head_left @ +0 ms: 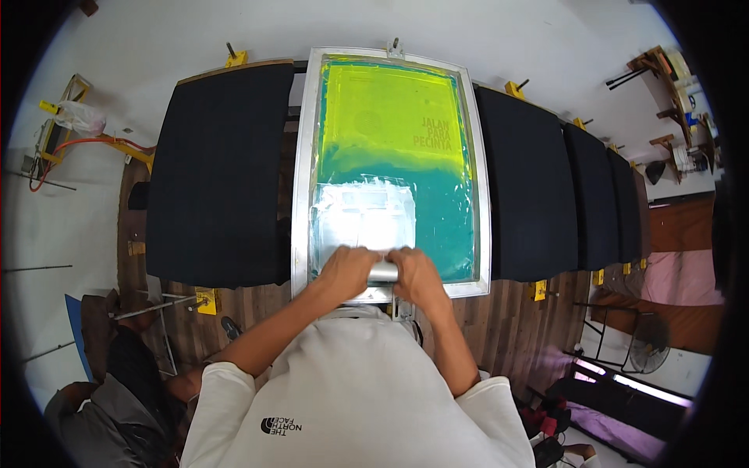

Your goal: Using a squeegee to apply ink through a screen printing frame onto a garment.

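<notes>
A screen-printing frame (481, 187) with a pale metal rim lies in front of me, its mesh (445, 218) yellow-green at the far end and teal nearer me. White ink (363, 214) covers the near left part of the mesh. At the near end of the frame, both my hands are closed on a silver squeegee (383, 271). My left hand (348, 273) grips its left part, with my right hand (417, 274) close beside it on the right. The squeegee's lower edge is hidden from view.
A board covered in black fabric (222, 171) stands left of the frame, and several more black-covered boards (527, 187) line up to the right. Yellow clamps (207, 301) stick out at the board ends. Another person (129, 390) is at the lower left. A fan (649, 343) stands far right.
</notes>
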### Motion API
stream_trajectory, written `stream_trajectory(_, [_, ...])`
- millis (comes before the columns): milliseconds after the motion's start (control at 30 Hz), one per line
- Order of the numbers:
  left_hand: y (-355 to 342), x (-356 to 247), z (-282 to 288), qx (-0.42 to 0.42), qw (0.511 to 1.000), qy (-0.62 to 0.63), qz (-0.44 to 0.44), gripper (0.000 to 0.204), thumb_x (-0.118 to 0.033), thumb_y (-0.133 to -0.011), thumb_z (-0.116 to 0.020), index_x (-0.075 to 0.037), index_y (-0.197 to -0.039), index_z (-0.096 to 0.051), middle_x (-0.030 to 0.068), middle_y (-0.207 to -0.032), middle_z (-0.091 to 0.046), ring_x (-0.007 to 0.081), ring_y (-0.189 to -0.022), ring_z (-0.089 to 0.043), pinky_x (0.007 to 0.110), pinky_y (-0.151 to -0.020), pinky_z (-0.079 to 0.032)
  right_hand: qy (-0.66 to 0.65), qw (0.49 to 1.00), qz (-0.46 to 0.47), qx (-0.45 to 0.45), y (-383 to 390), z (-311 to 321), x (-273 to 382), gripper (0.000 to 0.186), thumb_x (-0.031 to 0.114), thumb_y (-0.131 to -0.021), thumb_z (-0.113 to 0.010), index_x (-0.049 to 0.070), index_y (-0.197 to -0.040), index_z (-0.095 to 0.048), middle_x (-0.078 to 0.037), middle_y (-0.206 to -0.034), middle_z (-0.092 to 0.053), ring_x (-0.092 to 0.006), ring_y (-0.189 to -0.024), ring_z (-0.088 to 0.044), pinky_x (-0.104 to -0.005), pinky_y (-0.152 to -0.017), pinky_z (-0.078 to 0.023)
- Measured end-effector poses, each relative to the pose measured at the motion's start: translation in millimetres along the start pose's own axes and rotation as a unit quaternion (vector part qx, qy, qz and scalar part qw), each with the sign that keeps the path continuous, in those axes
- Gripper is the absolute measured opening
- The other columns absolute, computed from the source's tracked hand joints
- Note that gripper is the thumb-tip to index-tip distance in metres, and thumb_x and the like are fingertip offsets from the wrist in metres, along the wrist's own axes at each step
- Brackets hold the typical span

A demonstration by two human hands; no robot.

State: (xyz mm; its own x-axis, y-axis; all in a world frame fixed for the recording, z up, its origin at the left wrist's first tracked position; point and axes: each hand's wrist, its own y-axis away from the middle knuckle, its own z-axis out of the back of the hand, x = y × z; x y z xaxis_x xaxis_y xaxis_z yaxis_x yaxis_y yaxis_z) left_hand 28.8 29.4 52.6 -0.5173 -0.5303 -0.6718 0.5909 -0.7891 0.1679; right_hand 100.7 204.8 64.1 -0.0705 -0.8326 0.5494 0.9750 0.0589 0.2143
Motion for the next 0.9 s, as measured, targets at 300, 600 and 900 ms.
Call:
stream_trajectory(300, [-26,35,38,-0.092,0.995,0.023,0.004,0.038,0.009,-0.070,-0.061,-0.003,-0.104,-0.072,0.0215,-0.093,-0.071,0.0404,-0.088,-0.068,0.046,-0.085,-0.054,0.088,0.995,0.024,0.032,-75,22,13,0.034,0.001,-0.068,-0.068,0.007,-0.102,-0.068,-0.017,-0.093,-0.067,-0.0385,-0.088,-0.066,-0.0464,-0.078,-0.055])
stream_trajectory(600, [49,18,-31,-0.182,0.979,-0.086,-0.037,0.038,0.007,-0.079,-0.057,-0.001,-0.115,-0.067,0.0232,-0.127,-0.060,0.0411,-0.106,-0.062,0.045,-0.093,-0.049,0.050,0.998,0.022,-0.009,12,-24,32,0.050,-0.004,-0.062,-0.071,0.007,-0.111,-0.063,-0.014,-0.114,-0.060,-0.0370,-0.103,-0.058,-0.0459,-0.083,-0.053])
stream_trajectory(900, [-13,33,30,-0.187,0.982,0.020,-0.018,0.042,0.013,-0.070,-0.059,0.004,-0.110,-0.069,0.0240,-0.099,-0.069,0.0416,-0.091,-0.067,0.046,-0.086,-0.052,0.101,0.995,0.015,-0.020,-70,5,19,0.034,-0.002,-0.069,-0.068,0.009,-0.101,-0.068,-0.012,-0.097,-0.066,-0.0352,-0.094,-0.064,-0.0459,-0.077,-0.055])
